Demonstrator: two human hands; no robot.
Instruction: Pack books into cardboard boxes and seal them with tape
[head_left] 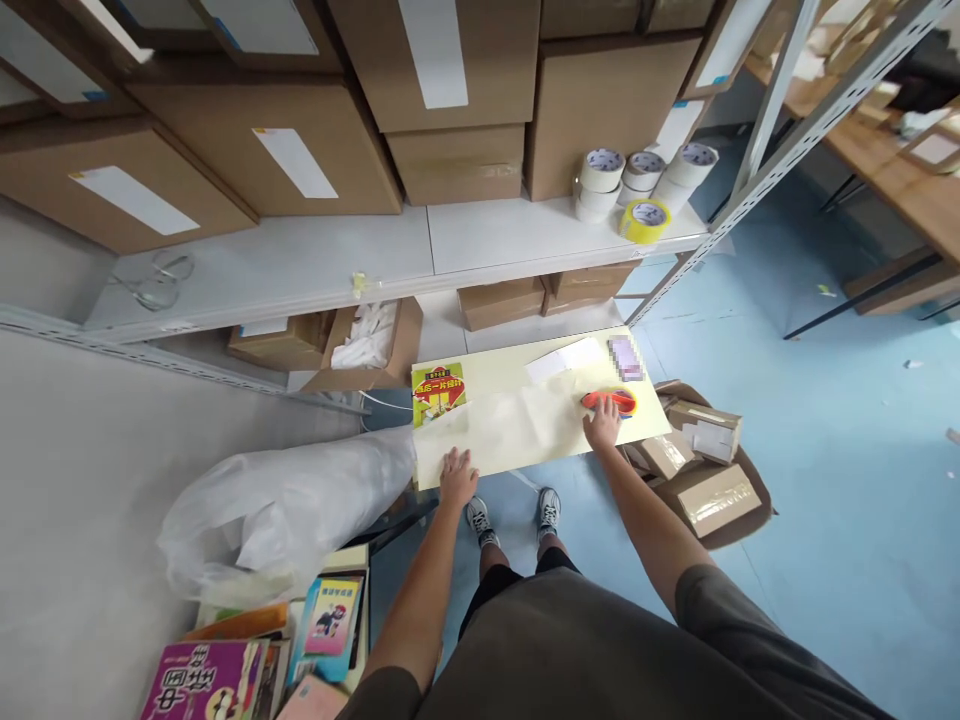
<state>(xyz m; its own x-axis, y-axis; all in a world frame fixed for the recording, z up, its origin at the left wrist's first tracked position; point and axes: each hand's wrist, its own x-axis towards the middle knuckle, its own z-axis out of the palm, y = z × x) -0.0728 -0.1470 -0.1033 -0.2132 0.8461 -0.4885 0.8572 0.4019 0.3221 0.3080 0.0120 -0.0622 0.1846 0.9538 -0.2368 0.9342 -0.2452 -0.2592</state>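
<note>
A pale yellow table [645, 420] stands in front of me. My left hand [457, 476] lies flat and open near the table's front edge, on a translucent plastic bag [517, 420] spread over the top. My right hand [602, 422] rests on the table just below an orange tape dispenser [609, 401], fingers touching it. A yellow and green book [438, 391] lies at the table's left end. White slips of paper [566, 359] and a small blurred card [625, 358] lie near the far edge.
A white shelf [480, 245] holds cardboard boxes [457, 160] and tape rolls [645, 185]. Small cartons [705, 460] lie on the floor to the right. A big plastic bag [285, 510] and stacked books [247, 660] sit at left. My shoes [514, 515] are under the table edge.
</note>
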